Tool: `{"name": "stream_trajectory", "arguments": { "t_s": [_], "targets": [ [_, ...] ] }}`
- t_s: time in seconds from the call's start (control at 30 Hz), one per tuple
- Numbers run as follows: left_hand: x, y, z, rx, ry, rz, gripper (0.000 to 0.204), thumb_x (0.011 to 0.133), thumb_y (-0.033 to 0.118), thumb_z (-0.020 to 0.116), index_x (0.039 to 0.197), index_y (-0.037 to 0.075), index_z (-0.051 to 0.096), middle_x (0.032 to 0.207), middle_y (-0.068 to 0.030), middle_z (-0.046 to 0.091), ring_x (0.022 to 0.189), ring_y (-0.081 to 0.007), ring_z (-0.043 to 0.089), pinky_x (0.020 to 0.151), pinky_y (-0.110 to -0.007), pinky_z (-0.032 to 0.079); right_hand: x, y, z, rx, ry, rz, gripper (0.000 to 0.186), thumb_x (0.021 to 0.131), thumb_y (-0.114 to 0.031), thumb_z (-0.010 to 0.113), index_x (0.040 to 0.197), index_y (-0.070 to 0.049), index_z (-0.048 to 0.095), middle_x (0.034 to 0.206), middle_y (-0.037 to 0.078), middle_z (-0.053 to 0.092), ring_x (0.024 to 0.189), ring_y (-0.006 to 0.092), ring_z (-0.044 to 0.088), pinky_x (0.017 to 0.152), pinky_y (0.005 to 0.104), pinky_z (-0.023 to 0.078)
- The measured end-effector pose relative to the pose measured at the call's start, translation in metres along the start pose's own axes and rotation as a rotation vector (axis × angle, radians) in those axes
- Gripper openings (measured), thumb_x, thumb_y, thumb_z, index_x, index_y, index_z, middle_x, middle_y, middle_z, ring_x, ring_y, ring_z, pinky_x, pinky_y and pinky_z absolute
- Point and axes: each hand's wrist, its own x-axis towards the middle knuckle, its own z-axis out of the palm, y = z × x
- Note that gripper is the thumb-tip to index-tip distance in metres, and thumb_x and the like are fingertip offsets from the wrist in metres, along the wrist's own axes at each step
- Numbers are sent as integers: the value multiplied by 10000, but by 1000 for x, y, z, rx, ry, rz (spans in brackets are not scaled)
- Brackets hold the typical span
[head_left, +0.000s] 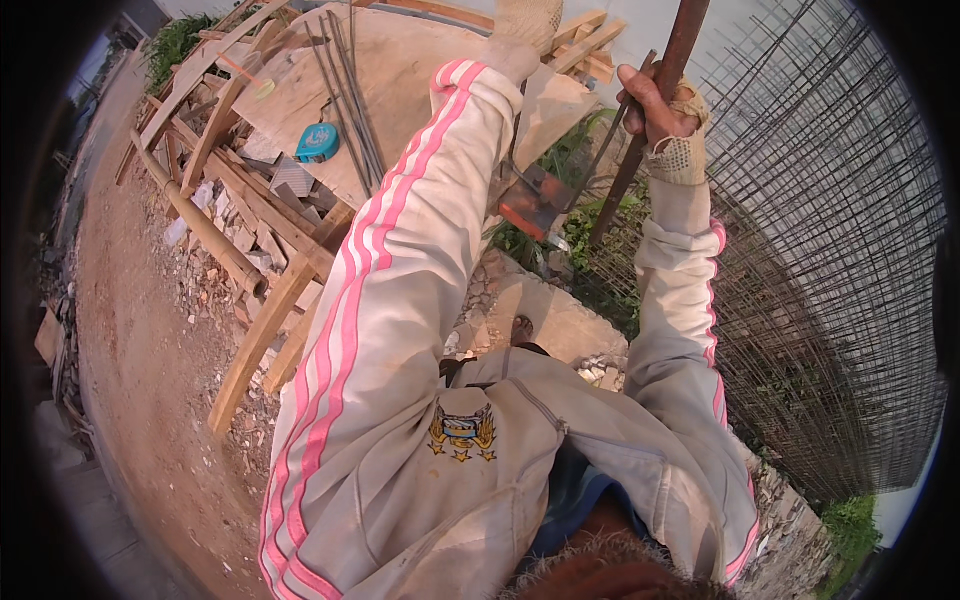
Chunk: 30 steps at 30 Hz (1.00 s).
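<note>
My right hand [660, 110] wears a cream knit glove with bare fingertips and is closed around a long rusty metal bar [682, 35], with a thinner rod [610, 130] under its thumb. My left hand [525, 25], in a similar glove, reaches to the top edge; its fingers are hidden. Below and between my hands sits an orange-red metal device [535, 205] with dark rods rising from it. A plywood sheet [275, 100] lies to the left, holding several thin steel rods [345, 110] and a turquoise tape measure [316, 143].
Timber offcuts [235, 390], a bamboo pole [210, 225] and broken rubble [220, 205] lie at the left beside a dirt path [130, 330]. Stacked wire mesh [830, 250] against a pale wall fills the right side. My bare foot [522, 330] shows on a broken concrete slab [560, 310].
</note>
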Motion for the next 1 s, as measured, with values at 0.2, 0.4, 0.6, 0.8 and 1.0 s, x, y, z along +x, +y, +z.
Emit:
{"name": "stream_trajectory", "arguments": {
  "t_s": [0.2,0.4,0.6,0.8,1.0],
  "targets": [
    [2,-3,-17,-122,65,-64,341,960,370,583,1080,64,670,751,-64,645,673,-217,605,635,-336,508,7,13,-22,111,-36,21,277,835,-279,783,820,-53,622,658,27,613,458,80,494,418,241,370],
    [2,-11,0,-205,26,-146,358,970,385,578,1085,59,669,713,-39,628,614,-183,586,588,-312,502,34,36,-27,71,-120,104,392,812,-418,802,808,-102,570,519,-12,508,410,96,455,403,258,356],
    [2,-7,9,-288,-33,-182,365,1008,362,539,1109,39,675,720,-14,601,597,-107,558,561,-250,483,59,46,-32,80,-126,245,355,860,-336,790,880,-94,531,605,4,533,439,89,473,406,280,378],
    [-8,-10,4,-170,-74,-322,291,1021,269,546,1097,26,686,763,-34,639,644,-120,601,613,-257,532,53,50,-39,57,-92,313,346,872,-362,769,867,-76,573,678,14,580,463,93,502,401,260,386],
    [-74,-47,-18,-227,-149,-370,332,999,320,592,1110,21,683,829,-32,657,754,-118,625,701,-255,534,46,62,-41,137,-83,141,381,874,-417,747,821,-77,584,653,8,569,445,92,487,402,258,381]
  ]
}}
